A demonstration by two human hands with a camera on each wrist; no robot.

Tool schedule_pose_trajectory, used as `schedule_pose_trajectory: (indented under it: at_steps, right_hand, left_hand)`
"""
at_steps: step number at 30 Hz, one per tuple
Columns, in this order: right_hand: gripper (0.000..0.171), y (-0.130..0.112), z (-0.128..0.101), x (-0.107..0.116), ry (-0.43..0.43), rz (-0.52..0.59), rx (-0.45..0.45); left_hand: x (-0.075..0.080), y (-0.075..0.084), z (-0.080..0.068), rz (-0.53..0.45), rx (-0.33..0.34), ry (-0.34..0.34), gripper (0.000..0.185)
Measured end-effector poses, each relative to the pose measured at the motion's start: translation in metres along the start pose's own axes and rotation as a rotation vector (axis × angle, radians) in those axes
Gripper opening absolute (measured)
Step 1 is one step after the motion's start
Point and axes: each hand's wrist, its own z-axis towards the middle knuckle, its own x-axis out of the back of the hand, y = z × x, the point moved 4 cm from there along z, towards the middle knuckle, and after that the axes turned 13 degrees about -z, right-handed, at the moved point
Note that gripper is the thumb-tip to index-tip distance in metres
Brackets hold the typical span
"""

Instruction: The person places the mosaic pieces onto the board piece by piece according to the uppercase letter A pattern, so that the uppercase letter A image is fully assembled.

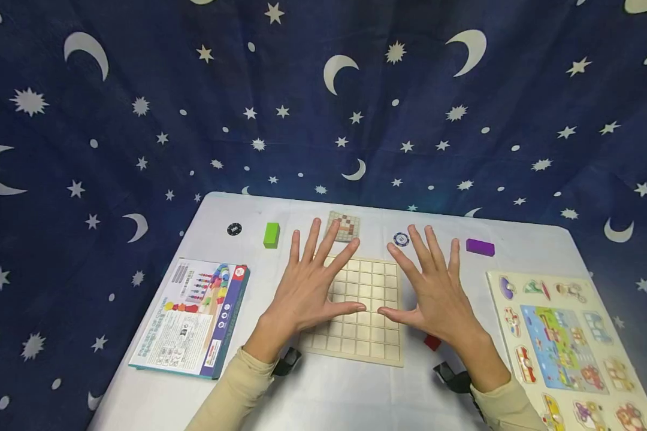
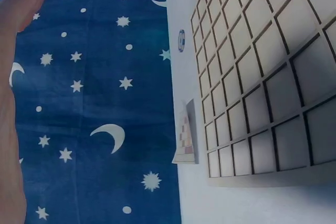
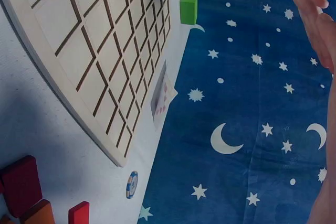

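Both hands are spread above a pale wooden grid board (image 1: 363,341), palms down and fingers fanned out. My left hand (image 1: 306,290) is over the board's left side, and my right hand (image 1: 439,293) hovers by its right edge. The thumbs point at each other with a small gap between them. Neither hand holds anything. The board's square cells look bare in the left wrist view. Behind the board lies a small pattern card (image 1: 345,224) with brownish squares on a grid. A red block (image 1: 432,342) is partly hidden under the right hand.
A green block (image 1: 271,235) and a black chip (image 1: 234,229) lie back left; a blue-white chip (image 1: 401,239) and purple block (image 1: 480,247) back right. A game box (image 1: 194,317) flanks the left, a picture puzzle (image 1: 566,347) the right. Dark red (image 3: 21,184) and orange blocks (image 3: 38,213) sit near the right wrist.
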Motion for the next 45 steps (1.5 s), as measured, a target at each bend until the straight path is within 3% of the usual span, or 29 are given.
schedule_pose_trajectory:
  at_steps: [6,12,15,20,23,34,39,45]
  right_hand:
    - [0.095,0.018,-0.008,-0.003,-0.035,0.090,-0.101]
    - [0.060,0.059,-0.035,-0.018,-0.109,0.137,-0.285]
    - [0.052,0.075,-0.048,-0.031,-0.205,0.161,-0.345]
    - [0.051,0.081,-0.058,-0.057,-0.411,0.210,-0.269]
    - [0.048,0.081,-0.060,-0.065,-0.460,0.203,-0.221]
    - [0.035,0.079,-0.054,-0.072,-0.495,0.141,-0.200]
    - [0.035,0.075,-0.044,-0.076,-0.447,0.102,-0.207]
    - [0.034,0.046,-0.008,-0.090,-0.342,0.115,-0.189]
  left_hand:
    - [-0.019,-0.018,-0.008,-0.087,0.036,-0.058,0.118]
    - [-0.050,-0.054,-0.043,-0.308,0.111,-0.177,0.101]
    - [-0.059,-0.067,-0.058,-0.380,0.126,-0.220,0.083]
    - [-0.066,-0.079,-0.076,-0.394,0.170,-0.287,0.066]
    - [-0.069,-0.080,-0.080,-0.396,0.182,-0.299,0.062]
    - [-0.074,-0.074,-0.090,-0.380,0.242,-0.326,0.063]
    - [-0.074,-0.073,-0.089,-0.380,0.234,-0.317,0.063]
    - [-0.076,-0.074,-0.088,-0.379,0.237,-0.328,0.063]
